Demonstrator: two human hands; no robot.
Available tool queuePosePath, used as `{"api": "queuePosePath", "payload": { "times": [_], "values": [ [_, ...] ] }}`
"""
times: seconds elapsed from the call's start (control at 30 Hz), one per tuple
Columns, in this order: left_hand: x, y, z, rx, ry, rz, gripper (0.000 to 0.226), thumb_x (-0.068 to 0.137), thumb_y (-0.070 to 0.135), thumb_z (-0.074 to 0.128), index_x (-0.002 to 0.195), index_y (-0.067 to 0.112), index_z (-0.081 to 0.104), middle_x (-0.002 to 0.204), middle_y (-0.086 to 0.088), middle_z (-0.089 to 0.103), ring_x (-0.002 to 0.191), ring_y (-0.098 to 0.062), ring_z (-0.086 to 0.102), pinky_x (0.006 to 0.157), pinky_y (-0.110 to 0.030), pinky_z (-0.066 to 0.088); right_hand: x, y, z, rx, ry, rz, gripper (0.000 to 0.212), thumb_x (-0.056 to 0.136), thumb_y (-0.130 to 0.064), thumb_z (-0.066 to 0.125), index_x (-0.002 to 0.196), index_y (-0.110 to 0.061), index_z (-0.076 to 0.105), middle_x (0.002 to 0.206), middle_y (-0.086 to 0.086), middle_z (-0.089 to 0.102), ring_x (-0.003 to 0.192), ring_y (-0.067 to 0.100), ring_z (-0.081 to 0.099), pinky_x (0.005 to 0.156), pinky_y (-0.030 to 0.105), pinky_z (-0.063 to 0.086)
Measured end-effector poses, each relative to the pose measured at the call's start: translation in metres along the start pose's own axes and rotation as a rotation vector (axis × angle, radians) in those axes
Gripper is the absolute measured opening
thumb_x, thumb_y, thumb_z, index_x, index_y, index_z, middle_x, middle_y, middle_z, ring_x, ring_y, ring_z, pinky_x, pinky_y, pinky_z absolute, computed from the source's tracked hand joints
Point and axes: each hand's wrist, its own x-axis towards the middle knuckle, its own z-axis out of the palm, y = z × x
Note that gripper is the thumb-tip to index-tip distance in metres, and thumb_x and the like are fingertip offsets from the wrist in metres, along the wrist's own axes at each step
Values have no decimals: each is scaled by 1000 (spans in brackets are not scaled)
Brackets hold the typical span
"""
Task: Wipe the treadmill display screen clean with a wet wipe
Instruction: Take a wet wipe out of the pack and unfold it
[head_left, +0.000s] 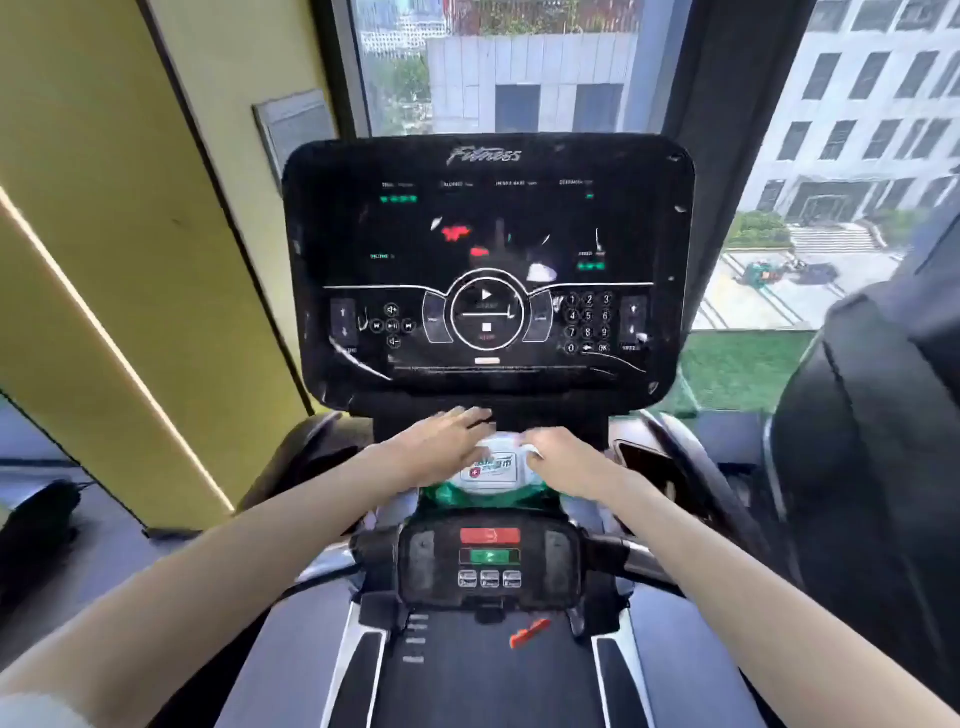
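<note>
Centre frame, the left hand (441, 447) pressed flat-fingered on the wipe pack (491, 470); the right hand (563, 462) pinched its top with curled fingers. Tug too hard and a clump of wipes might have come out.

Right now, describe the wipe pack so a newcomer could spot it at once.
Start at the black screen. Just below it, above the small panel with red and green buttons, lies the pack. It alone is white and green, under the left hand and right hand.

Left of the window (519, 67), yellow wall (104, 208) with a slanting lit strip (114, 343); beyond the window, grey office building (872, 104) in daylight; below the window, green turf (737, 364).
</note>
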Motion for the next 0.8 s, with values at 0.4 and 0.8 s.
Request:
{"api": "queuePosePath", "payload": {
  "times": [0.4,0.8],
  "values": [
    [29,-14,68,-22,-142,58,43,94,34,51,132,14,44,133,-7,46,125,-28,41,91,-47,47,49,33,35,-13,-114,62,9,82,-14,55,83,-9,62,91,12,65,86,29,59,76,36,50],
    [34,-27,41,-19,-76,51,16,82,-1,44,91,10,52,98,-10,61,85,-37,60,64,-40,43,48,28,38,28,-82,215,13,78,-16,58,71,-7,62,73,9,63,81,31,63,72,36,50]
  ]
}}
